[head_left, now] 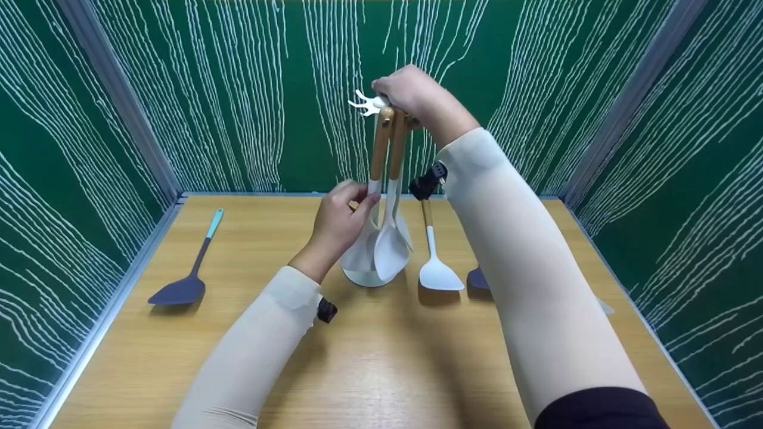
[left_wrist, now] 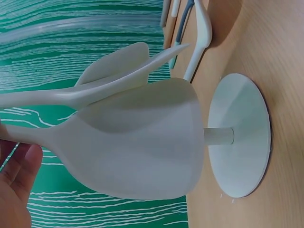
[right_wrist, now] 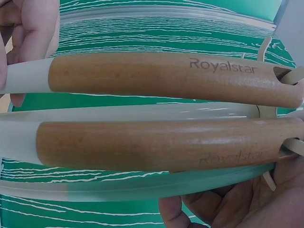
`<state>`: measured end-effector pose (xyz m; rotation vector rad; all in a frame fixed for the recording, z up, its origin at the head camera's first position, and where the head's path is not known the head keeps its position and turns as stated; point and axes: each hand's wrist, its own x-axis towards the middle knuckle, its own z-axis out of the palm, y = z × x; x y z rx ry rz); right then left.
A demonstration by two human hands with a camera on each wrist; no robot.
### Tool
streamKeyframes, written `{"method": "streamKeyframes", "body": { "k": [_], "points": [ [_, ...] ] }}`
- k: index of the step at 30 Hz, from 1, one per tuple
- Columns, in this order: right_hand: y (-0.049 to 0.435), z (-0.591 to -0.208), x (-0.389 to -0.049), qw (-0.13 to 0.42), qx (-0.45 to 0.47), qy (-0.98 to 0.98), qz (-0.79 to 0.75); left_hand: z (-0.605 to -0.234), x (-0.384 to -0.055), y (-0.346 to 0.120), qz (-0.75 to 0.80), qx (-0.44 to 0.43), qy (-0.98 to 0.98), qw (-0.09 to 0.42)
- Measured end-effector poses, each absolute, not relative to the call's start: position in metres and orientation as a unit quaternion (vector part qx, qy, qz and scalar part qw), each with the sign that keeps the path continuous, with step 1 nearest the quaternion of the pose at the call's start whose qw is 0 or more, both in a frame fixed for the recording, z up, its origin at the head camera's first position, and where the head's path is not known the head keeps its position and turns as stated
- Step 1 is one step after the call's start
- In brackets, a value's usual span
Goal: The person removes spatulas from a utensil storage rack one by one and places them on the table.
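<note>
I have the left hand (head_left: pixel 340 220) pinching the neck of a white wooden-handled turner (left_wrist: pixel 128 152), its handle threaded on a hook (right_wrist: pixel 297 75) of the white utensil stand (head_left: pixel 366 279), upright on the table (head_left: pixel 357 381). The right hand (head_left: pixel 420 95) seems curled round the stand's top, though handles partly hide its fingers. A sideways tug could, I judge, tip the round base (left_wrist: pixel 251 161) or unhook the neighbouring spoon-shaped utensil (head_left: pixel 391 254).
</note>
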<state>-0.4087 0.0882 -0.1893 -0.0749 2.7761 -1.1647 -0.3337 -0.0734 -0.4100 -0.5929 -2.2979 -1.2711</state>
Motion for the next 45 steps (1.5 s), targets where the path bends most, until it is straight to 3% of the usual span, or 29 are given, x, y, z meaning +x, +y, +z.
{"method": "streamKeyframes", "body": {
  "k": [30, 36, 45],
  "points": [
    [0.088, -0.189, -0.407, 0.066, -0.021, 0.919, -0.387, -0.401, -0.324, -0.085, -0.452, -0.25, -0.823, 0.236],
    [0.088, -0.188, -0.405, 0.064, -0.023, 0.916, -0.396, -0.399, -0.321, -0.101, -0.448, -0.255, -0.82, 0.25],
    [0.09, -0.189, -0.405, 0.07, -0.027, 0.908, -0.413, -0.406, -0.323, -0.155, -0.453, -0.182, -0.836, 0.249]
  ]
}}
